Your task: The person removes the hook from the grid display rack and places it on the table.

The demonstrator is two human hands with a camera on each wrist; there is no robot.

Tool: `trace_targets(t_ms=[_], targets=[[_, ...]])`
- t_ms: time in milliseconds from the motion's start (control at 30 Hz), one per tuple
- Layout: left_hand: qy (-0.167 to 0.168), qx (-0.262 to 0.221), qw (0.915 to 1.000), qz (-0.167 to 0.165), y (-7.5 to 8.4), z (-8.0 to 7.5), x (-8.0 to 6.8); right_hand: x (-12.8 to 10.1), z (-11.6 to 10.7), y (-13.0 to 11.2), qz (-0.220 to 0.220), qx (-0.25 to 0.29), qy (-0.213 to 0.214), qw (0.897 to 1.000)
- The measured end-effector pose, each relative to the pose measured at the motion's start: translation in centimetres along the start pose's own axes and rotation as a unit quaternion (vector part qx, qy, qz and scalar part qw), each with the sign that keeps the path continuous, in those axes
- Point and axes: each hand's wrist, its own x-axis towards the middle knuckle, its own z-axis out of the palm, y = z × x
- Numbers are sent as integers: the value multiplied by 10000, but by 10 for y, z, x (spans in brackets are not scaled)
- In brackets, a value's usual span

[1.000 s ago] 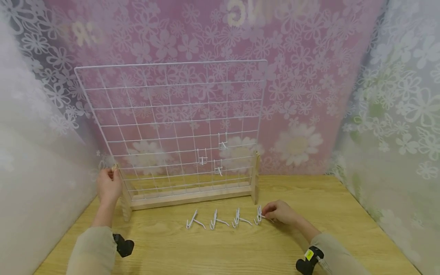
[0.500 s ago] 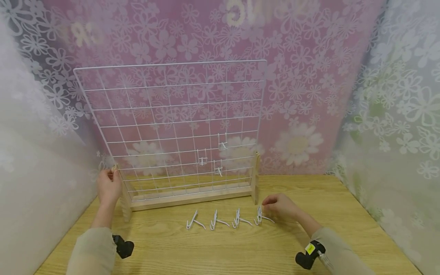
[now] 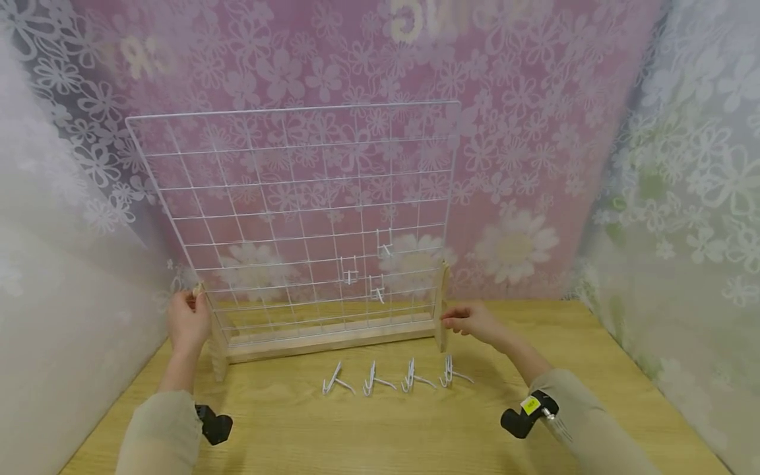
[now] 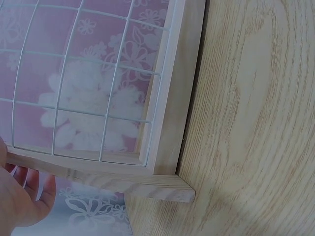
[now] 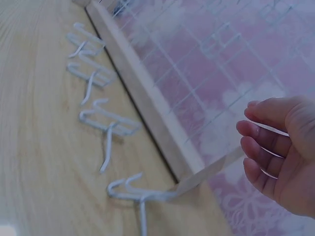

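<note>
A white wire grid panel [image 3: 297,211] stands upright in a wooden stand [image 3: 332,338] on a wooden table [image 3: 594,369]. My left hand [image 3: 189,315] grips the top of the stand's left post [image 3: 215,349]; the left wrist view shows that hand [image 4: 19,196] beside the post [image 4: 162,179]. My right hand [image 3: 460,322] is at the right post [image 3: 441,297] with fingers loosely curled, and nothing is in it [image 5: 275,152]. Whether it touches the post I cannot tell. Several white wire hooks [image 3: 374,379] lie in a row in front of the stand. Three hooks [image 3: 377,290] hang low on the grid.
Flowered pink and white curtains close in the back and both sides. The table's right edge runs close to the right curtain [image 3: 683,264]. A black camera strap sits on each wrist [image 3: 522,419].
My right hand let go of the rightmost hook on the table and rose back to the stand's right post. The left hand and the hooks stayed put.
</note>
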Motion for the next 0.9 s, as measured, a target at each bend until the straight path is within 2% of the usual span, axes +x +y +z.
trace_targets(t_ms=[233, 467, 900], targets=[[58, -9, 10000, 41, -1, 0, 0, 16, -7, -37, -375, 93, 295, 9988], [156, -69, 9998, 121, -1, 3, -1, 34, -8, -74, -341, 481, 594, 9965], [0, -54, 10000, 15, 0, 1, -1, 58, -4, -125, -502, 742, 978, 9912]])
